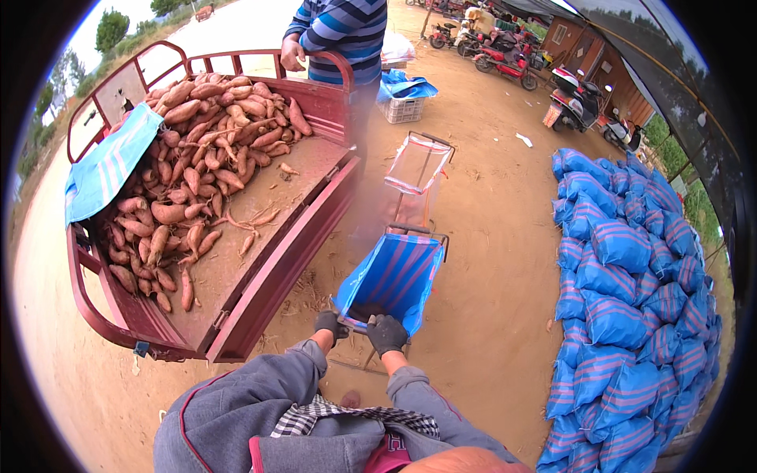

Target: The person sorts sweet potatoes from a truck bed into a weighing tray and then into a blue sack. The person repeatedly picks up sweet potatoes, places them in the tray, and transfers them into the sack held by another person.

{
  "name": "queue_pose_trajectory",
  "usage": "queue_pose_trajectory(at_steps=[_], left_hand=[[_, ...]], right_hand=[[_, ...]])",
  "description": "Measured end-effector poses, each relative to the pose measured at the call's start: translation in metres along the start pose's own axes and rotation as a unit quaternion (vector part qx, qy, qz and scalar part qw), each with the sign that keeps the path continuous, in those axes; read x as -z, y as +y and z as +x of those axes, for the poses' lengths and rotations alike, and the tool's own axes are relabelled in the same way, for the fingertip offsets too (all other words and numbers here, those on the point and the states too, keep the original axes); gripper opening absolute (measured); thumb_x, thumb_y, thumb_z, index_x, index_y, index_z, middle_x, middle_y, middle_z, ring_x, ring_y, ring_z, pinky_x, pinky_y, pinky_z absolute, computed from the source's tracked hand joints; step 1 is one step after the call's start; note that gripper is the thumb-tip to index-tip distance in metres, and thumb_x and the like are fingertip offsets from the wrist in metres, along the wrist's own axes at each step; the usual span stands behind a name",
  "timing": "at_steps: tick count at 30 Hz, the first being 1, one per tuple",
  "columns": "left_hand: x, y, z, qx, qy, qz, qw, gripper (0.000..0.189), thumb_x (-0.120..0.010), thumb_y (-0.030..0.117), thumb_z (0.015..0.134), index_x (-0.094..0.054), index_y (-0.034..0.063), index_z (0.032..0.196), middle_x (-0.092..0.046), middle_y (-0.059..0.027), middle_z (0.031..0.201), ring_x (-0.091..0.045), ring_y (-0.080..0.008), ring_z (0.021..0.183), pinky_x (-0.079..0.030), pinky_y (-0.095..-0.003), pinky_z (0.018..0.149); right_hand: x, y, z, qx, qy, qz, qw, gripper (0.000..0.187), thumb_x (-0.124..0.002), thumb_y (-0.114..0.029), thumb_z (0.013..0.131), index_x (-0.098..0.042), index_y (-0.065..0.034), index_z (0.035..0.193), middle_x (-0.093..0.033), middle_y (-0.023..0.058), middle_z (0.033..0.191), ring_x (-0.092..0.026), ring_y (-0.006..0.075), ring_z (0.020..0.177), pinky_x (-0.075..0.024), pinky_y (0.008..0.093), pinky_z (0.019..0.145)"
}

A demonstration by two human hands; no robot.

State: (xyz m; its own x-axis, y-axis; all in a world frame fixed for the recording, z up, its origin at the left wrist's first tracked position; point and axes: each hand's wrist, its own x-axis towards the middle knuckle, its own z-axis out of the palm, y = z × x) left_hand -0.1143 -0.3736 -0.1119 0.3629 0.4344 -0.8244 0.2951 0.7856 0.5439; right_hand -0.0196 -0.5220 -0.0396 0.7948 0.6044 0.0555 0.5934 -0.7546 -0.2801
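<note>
My left hand (332, 327), in a dark glove, grips the near left rim of a blue woven sack (390, 278) with pinkish stripes. On the same rim, to the right, my right hand (387, 334) in a like glove is closed around the edge. The sack hangs with its mouth wide on a metal frame (445, 239); its bottom is in shadow. Just beyond stands a second frame with a clear sack (417, 162) that has reddish things low inside. To the left, sweet potatoes (195, 159) lie heaped on the bed of a red cargo cart (284, 254).
A person in a striped shirt (346, 35) leans at the cart's far rail. Filled blue sacks (615, 284) are stacked on the right. A plastic crate (403, 110) with blue cloth stands ahead, scooters (573, 100) farther off. A blue sheet (112, 165) drapes the cart's left side.
</note>
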Motion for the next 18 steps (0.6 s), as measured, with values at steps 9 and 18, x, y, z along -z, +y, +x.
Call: queue_pose_trajectory(at_steps=[9,18], left_hand=[[0.072,0.007,-0.022,0.037,-0.021,-0.051,0.998,0.014,-0.050,0.023,0.087,-0.047,0.0107,0.093,-0.051,-0.0123,0.064,-0.052,-0.0301,0.047,-0.049,-0.0492,0.050],[0.016,0.045,-0.083,0.032,-0.146,0.062,0.987,0.059,-0.049,0.059,0.083,-0.048,0.0058,0.108,-0.060,-0.0116,0.081,-0.060,-0.0205,0.061,-0.053,-0.0361,0.058]], right_hand=[[0.008,-0.009,0.001,0.008,-0.019,-0.014,1.000,0.034,-0.045,-0.036,0.085,-0.065,-0.0108,0.072,-0.064,0.0136,0.075,-0.062,0.0316,0.071,-0.0462,0.0462,0.070],[0.024,-0.014,0.000,-0.052,-0.101,-0.039,0.993,0.040,-0.038,-0.042,0.087,-0.064,-0.0109,0.086,-0.063,0.0157,0.091,-0.061,0.0365,0.082,-0.0472,0.0468,0.068]])
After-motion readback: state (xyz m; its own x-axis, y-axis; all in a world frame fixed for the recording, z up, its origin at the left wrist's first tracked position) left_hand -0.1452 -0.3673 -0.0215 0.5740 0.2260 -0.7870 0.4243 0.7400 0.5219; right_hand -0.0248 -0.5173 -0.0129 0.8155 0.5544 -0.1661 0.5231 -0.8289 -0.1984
